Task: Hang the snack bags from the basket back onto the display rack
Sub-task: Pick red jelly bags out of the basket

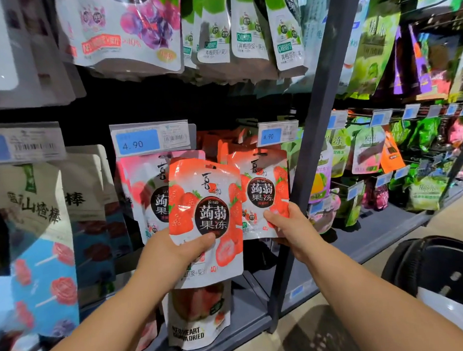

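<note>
- The left hand (175, 248) has its grip closed on the lower part of 1 red strawberry snack bag (207, 203), thumb across the front; the bag is held upright in the air, in front of the row under the left price tag (150, 139); its hang hole is not on any hook yet
- The right hand (289, 226) pinches the bottom corner of a second matching bag (264, 189); that bag's top sits just below the right price tag (276, 132), so it looks already hung, though the hook itself is hidden
- More bags of the same kind hang behind both; the display rack (316, 117) looks well stocked
- The black basket (417, 259) stands on the floor at the right; something pale shows inside, but how many bags remain cannot be told
- Judged progress: partway through; at least 1 bag is left to hook
</note>
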A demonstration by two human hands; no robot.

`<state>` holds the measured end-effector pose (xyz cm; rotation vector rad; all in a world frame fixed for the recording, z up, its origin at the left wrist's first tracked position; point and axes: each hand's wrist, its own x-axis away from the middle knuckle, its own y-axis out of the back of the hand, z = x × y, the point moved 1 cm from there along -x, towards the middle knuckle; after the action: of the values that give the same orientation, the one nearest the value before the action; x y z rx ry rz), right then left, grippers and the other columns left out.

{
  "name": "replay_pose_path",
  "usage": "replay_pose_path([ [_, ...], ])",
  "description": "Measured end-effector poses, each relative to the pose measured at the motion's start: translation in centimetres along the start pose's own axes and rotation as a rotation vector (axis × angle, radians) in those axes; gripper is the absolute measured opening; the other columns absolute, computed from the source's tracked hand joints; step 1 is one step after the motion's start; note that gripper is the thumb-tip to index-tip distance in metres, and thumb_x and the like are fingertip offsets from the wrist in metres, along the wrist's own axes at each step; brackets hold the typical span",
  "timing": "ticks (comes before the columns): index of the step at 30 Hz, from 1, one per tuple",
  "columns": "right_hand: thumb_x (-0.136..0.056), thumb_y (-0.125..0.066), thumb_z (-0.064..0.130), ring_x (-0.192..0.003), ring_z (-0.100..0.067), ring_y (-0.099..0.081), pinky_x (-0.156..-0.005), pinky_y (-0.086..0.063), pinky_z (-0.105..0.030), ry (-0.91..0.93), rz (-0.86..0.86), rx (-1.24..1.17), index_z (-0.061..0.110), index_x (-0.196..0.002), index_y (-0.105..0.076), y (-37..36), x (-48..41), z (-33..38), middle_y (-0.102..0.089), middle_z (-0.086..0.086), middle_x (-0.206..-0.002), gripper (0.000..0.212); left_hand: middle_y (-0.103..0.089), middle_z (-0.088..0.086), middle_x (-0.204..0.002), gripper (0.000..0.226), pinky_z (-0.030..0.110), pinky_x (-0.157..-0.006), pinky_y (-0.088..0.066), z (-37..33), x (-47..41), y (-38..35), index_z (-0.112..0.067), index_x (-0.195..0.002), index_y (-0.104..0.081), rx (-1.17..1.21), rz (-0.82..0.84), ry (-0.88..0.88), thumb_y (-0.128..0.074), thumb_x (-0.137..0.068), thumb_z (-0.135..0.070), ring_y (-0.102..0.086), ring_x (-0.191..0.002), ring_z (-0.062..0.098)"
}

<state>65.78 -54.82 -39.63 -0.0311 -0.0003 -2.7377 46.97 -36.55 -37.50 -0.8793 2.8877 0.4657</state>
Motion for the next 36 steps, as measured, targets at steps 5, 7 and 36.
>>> replay_pose_path([
  [5,-0.083,-0.073,0.045,-0.094,-0.019,-0.063,-0.085,-0.053,-0.041,0.035,-0.212,0.34,0.017,-0.116,-0.053,0.0,0.5,-0.3,-0.065,0.003,-0.1,0.048,-0.068,-0.024,-0.061,0.02,0.01,-0.054,-0.04,0.5,-0.5,-0.8,-0.029,-0.079,-0.069,0.103,0.069,0.001,-0.085,-0.071,-0.037,-0.062,-0.063,-0.007],
  [7,-0.084,-0.072,0.046,-0.099,-0.021,-0.06,-0.087,-0.052,-0.044,0.112,-0.309,0.457,0.017,-0.125,-0.045,0.2,1.6,0.0,-0.06,0.004,-0.105,0.057,-0.063,-0.02,-0.052,0.015,0.008,-0.047,-0.04,0.5,-0.6,-1.5,-0.023,-0.078,-0.065,0.182,0.099,0.023,-0.08,-0.082,-0.021,-0.058,-0.047,-0.007],
  [36,-0.094,-0.063,0.016,-0.083,-0.014,-0.074,-0.06,-0.056,-0.029,0.091,0.016,-0.1,0.022,-0.111,-0.06,1.9,5.2,1.1,-0.076,0.003,-0.095,0.019,-0.055,-0.012,-0.124,0.062,0.022,-0.088,-0.041,-3.7,-1.8,-9.7,-0.026,-0.141,-0.033,0.027,0.157,-0.088,-0.068,-0.09,-0.033,-0.054,-0.107,0.01],
])
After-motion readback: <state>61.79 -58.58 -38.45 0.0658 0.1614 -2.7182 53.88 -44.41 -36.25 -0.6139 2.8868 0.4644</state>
